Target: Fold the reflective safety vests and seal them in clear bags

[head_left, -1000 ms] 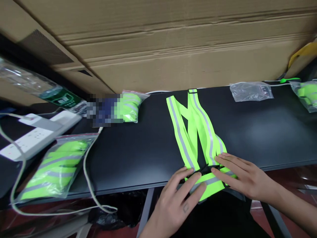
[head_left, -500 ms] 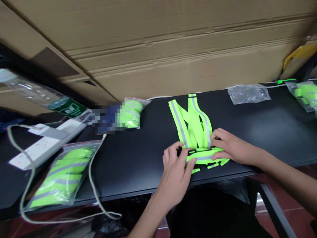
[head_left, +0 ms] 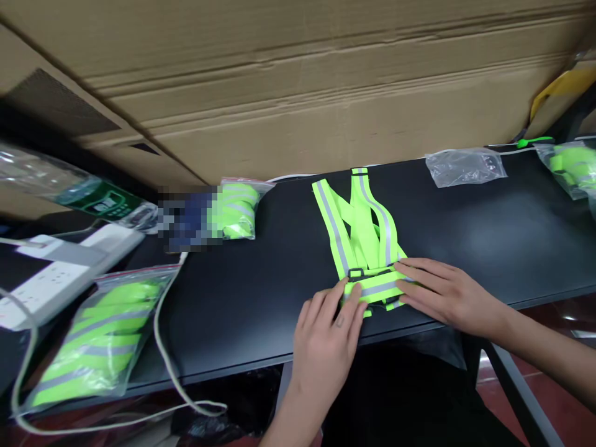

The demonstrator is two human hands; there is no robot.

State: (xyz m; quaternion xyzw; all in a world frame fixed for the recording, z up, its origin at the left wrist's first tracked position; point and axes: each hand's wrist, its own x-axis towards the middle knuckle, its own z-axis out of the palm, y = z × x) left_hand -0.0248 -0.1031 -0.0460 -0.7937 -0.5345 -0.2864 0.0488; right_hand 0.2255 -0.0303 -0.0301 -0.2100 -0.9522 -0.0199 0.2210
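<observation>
A neon-yellow reflective vest [head_left: 367, 230] of straps with grey stripes lies on the black table, its shoulder straps pointing away from me. Across its near end runs the folded waist belt [head_left: 379, 288], with a black buckle [head_left: 356, 273] at its upper left. My left hand [head_left: 328, 326] rests its outstretched fingertips on the belt's left end. On the right end, the flattened fingers of my right hand [head_left: 435, 288] press down and cover part of the strap. Short strap ends and black clips stick out below the belt.
Bagged yellow vests lie at the left [head_left: 100, 338], at the back [head_left: 237, 211] and at the far right [head_left: 575, 164]. A clear plastic bag [head_left: 465, 167] lies behind my right hand. At left are a white power strip [head_left: 69, 273], a cable and a bottle [head_left: 93, 195]. Cardboard [head_left: 326, 81] stands behind.
My fingers have gone from pinching the belt to lying flat over it. The belt is now flatter and straighter, and its buckle shows. The view has shifted slightly.
</observation>
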